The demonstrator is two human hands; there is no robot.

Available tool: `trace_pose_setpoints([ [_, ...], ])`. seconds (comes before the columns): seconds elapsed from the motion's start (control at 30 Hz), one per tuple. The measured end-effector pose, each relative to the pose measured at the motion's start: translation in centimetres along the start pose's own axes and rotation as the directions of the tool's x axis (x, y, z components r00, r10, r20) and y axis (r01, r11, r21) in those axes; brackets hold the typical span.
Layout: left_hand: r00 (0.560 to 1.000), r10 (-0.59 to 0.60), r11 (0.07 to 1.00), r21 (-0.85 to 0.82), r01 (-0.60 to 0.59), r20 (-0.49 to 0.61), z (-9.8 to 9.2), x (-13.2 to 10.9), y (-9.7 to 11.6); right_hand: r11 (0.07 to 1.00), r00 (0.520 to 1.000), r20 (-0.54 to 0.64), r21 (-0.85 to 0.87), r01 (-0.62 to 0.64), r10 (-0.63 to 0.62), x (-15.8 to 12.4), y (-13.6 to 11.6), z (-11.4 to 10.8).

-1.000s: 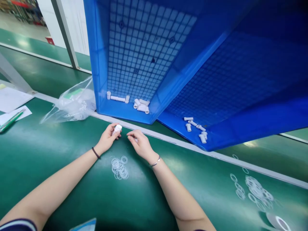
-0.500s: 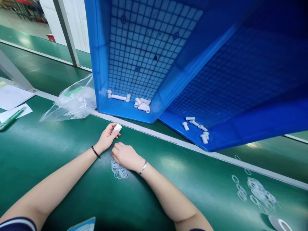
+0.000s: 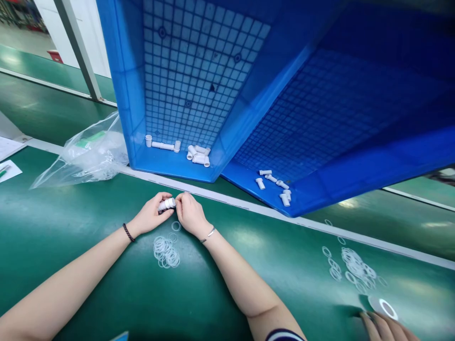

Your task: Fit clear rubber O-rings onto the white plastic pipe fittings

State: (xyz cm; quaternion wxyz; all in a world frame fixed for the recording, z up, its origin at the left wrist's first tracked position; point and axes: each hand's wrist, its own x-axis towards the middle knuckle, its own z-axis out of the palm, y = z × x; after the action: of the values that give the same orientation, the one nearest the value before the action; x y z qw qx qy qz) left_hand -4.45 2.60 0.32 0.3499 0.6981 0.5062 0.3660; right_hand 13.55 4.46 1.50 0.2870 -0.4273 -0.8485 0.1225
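Observation:
My left hand (image 3: 151, 214) is closed round a small white plastic tube fitting (image 3: 166, 204), held sideways just above the green belt (image 3: 88, 265). My right hand (image 3: 189, 213) meets it from the right, fingers pinched at the fitting's end; what they pinch is too small to name. A little pile of thin white rings (image 3: 165, 251) lies on the belt just below both hands, with one loose ring (image 3: 176, 226) between them.
Two tilted blue crates (image 3: 170, 166) (image 3: 320, 189) stand behind the hands, each with several white fittings at its low edge. A clear plastic bag (image 3: 88, 154) lies at the left. More rings (image 3: 355, 270) lie at the right, where another person's hand (image 3: 386, 327) rests by a white disc (image 3: 386, 308).
My right hand dipped to the ring pile, then rose to the end of the fitting in my left hand. The fitting turned from upright to sideways. The view shifted right, showing another person's hand.

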Motion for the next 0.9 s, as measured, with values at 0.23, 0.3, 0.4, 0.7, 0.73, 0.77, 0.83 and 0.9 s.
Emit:
trace_pose_setpoints([
  [0.23,0.999,-0.006,0.998,0.056,0.003,0.049,0.0,-0.1,0.5,1.000,0.998,0.063,0.003,0.027,-0.027,0.0,0.1,0.2],
  [0.3,0.996,0.014,0.995,0.096,-0.022,0.088,-0.2,-0.2,0.7,0.999,0.996,0.084,0.010,0.040,-0.040,0.0,0.2,0.1],
  [0.4,0.991,0.041,0.988,0.145,-0.060,0.130,-0.3,-0.3,0.9,0.995,0.994,0.103,0.096,0.020,-0.030,0.1,0.5,0.2],
  [0.7,0.997,-0.067,0.944,-0.325,0.055,-0.026,0.8,-0.5,0.9,0.487,0.902,0.347,0.760,-0.430,0.256,0.6,0.7,1.0],
  [0.73,0.996,-0.088,0.915,-0.396,0.073,-0.021,1.0,-0.5,0.9,0.454,0.904,0.335,0.784,-0.423,0.264,0.5,0.6,1.1],
  [0.77,0.993,-0.117,0.882,-0.461,0.098,-0.013,1.1,-0.5,1.0,0.442,0.909,0.317,0.798,-0.409,0.270,0.5,0.6,1.3],
  [0.83,0.982,-0.188,0.797,-0.583,0.157,0.008,1.5,-0.5,1.2,0.465,0.920,0.274,0.800,-0.380,0.280,0.3,0.5,1.5],
  [0.9,0.966,-0.258,0.680,-0.704,0.204,0.031,1.7,-0.6,1.6,0.516,0.930,0.237,0.780,-0.354,0.280,0.2,0.4,1.6],
])
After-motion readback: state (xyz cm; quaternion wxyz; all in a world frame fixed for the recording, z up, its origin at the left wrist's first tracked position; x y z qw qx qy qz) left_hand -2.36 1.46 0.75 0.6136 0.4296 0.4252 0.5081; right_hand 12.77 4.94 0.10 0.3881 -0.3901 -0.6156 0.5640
